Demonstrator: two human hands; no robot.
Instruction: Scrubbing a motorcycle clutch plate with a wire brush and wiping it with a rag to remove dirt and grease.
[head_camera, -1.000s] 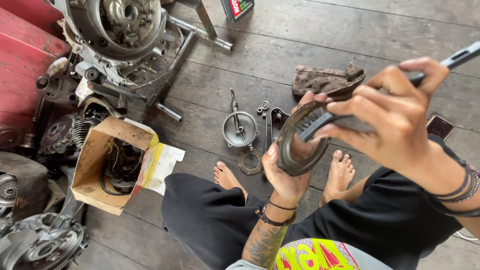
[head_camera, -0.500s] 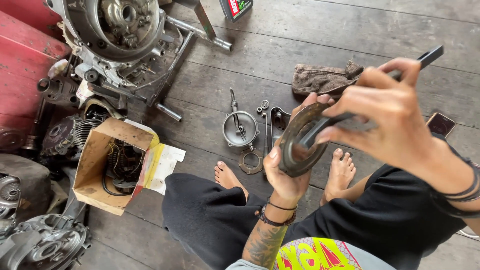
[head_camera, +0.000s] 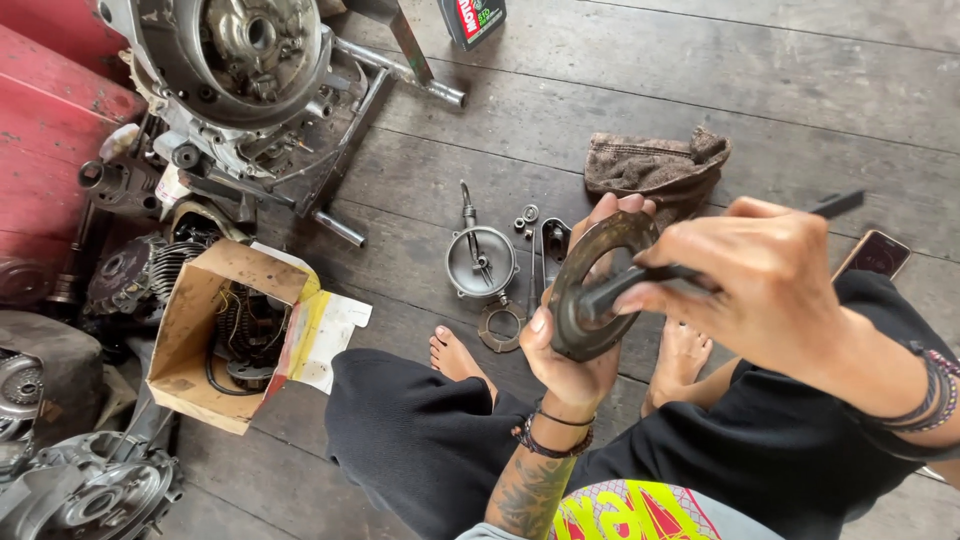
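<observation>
A cardboard box (head_camera: 215, 325) sits beside an engine case (head_camera: 235, 60).

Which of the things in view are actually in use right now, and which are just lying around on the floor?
In use:
left hand holding the round metal plate
right hand working a dark tool against it

Lying about:
brown rag
phone
cardboard box of parts
round cover
engine case

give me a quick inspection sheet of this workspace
surface: dark wooden plank floor, worn.
job's things: round metal disc held upright; dark flat tool laid across it.
clutter: rag, round metal part, small nuts, phone, open cardboard box.
hands: left hand grips the disc; right hand grips the tool.
cables: wire coil in the box.
surroundings: engine casing, red panel.
</observation>
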